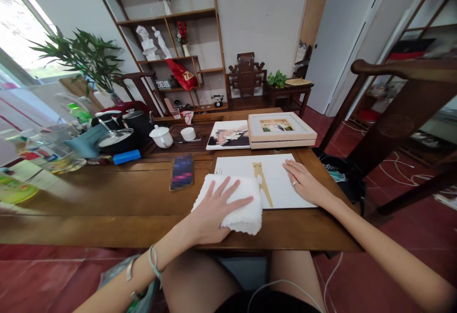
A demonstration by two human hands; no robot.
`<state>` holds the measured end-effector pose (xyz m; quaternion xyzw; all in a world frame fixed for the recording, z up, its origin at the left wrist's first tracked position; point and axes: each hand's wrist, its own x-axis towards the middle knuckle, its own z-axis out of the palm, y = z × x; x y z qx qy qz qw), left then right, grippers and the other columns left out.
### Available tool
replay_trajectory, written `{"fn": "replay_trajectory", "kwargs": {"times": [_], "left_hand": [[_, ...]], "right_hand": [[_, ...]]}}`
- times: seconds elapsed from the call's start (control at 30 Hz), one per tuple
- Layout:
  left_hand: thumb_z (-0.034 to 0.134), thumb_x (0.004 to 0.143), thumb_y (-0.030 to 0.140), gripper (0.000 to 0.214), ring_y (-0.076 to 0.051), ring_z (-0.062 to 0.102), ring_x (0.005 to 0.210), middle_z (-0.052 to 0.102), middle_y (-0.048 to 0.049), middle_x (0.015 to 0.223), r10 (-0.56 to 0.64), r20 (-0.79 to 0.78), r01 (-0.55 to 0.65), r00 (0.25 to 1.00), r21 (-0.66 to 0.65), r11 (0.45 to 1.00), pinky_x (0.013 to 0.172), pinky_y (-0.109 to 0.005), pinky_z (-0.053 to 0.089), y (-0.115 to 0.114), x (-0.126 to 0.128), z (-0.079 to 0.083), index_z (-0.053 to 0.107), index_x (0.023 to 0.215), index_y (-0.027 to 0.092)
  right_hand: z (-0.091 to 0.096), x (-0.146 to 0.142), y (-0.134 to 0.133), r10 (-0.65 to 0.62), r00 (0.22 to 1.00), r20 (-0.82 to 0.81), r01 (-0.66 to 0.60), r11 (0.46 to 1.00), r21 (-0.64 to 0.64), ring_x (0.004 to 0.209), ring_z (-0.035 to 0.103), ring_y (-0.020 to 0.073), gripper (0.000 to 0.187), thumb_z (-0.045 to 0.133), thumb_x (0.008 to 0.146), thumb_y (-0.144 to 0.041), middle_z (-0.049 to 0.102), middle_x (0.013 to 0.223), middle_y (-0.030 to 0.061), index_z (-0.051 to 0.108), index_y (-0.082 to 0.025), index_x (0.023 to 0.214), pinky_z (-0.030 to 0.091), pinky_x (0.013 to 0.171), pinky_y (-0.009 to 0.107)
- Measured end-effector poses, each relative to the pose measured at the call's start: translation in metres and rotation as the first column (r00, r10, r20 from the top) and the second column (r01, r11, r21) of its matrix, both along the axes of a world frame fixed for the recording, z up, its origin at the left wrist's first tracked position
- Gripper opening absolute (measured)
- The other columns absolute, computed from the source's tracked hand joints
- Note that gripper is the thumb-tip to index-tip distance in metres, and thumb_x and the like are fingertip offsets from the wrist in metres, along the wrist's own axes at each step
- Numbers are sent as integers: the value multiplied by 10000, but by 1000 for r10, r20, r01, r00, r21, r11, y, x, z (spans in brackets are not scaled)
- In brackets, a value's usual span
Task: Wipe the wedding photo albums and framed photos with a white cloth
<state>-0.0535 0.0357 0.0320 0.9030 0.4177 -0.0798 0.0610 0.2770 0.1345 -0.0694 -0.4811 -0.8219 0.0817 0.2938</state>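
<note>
Head view, looking down over a brown wooden table: left hand lies open on a folded white cloth, fingers spread across its top; cannot tell whether the thumb is tucked beneath. Cloth covers the near left corner of a flat white board and laps onto the wood. Right hand rests palm down, open, on the board's right part, fingers together (ring on one finger). Board lies flat near the table's front edge, a tan animal figure running down its middle, just right of the cloth. Left of the board, near it: a dark rectangular item, its surface pixelated. Behind the board, side by side: a photo panel and a pale wood frame with a white mat. Farther left: a small white cup, a white lidded pot, a blue box.
</note>
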Motion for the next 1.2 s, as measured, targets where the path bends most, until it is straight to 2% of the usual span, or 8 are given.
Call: {"fn": "replay_trajectory", "kwargs": {"times": [0.13,0.37,0.47,0.53,0.63,1.03,1.13,1.2], "left_hand": [[563,808,251,829,-377,50,1467,65,-46,1615,35,-17,-35,999,15,999,1115,-658,145,33,3,2,148,1512,392],[488,893,342,704,-359,59,1471,85,-43,1613,57,15,-57,998,32,998,1092,-678,148,128,5,-7,153,1510,388],[475,902,332,684,-360,78,1469,109,-37,1613,79,50,-81,996,54,995,1093,-677,146,141,5,-13,164,1508,388],[479,894,300,690,-371,65,1468,99,-37,1614,82,55,-86,995,79,993,1089,-685,149,136,6,-15,176,1508,383],[498,869,254,725,-380,28,1468,74,-28,1617,76,52,-81,996,98,992,1091,-690,149,113,7,-14,182,1508,386],[634,690,176,1037,-433,-78,1442,-72,-78,1612,71,-71,-73,995,-14,997,1094,-707,106,-20,13,-2,49,1519,387],[666,681,203,1070,-445,-79,1436,-74,-96,1612,95,-122,-94,988,18,995,1098,-697,115,-36,17,0,27,1521,373],[675,689,220,1064,-443,-70,1438,-58,-100,1614,96,-134,-93,986,31,995,1107,-681,124,-36,19,1,30,1522,369]], "right_hand": [[-1,1,1,4,1000,-9,-4,1000,-2,1386,351,283,467,313,957,-314,472,1449,98,480,-225,1383,299,1145,568],[1,1,0,-1,1000,-4,1,1000,-4,1380,358,292,461,310,959,-326,483,1434,119,505,-209,1360,309,1139,566],[1,0,-1,-14,1000,1,14,1000,7,1378,362,291,462,299,962,-323,482,1428,135,512,-185,1348,311,1141,554],[1,0,-1,-13,1000,5,13,1000,11,1374,367,290,464,296,962,-321,485,1421,145,516,-170,1341,313,1142,548],[2,0,-1,-3,1000,-1,3,1000,6,1373,369,289,456,303,962,-319,491,1421,131,514,-193,1345,314,1139,558],[2,0,-1,-9,1000,0,9,1000,-9,1381,359,290,462,302,961,-329,482,1436,125,511,-194,1350,296,1151,554],[2,0,-1,-15,1000,6,15,1000,-17,1386,350,287,467,301,961,-326,474,1438,139,513,-170,1346,289,1158,539],[2,0,-1,-15,1000,6,15,1000,-21,1388,346,290,469,299,961,-331,470,1441,145,516,-164,1342,288,1158,539]]}}
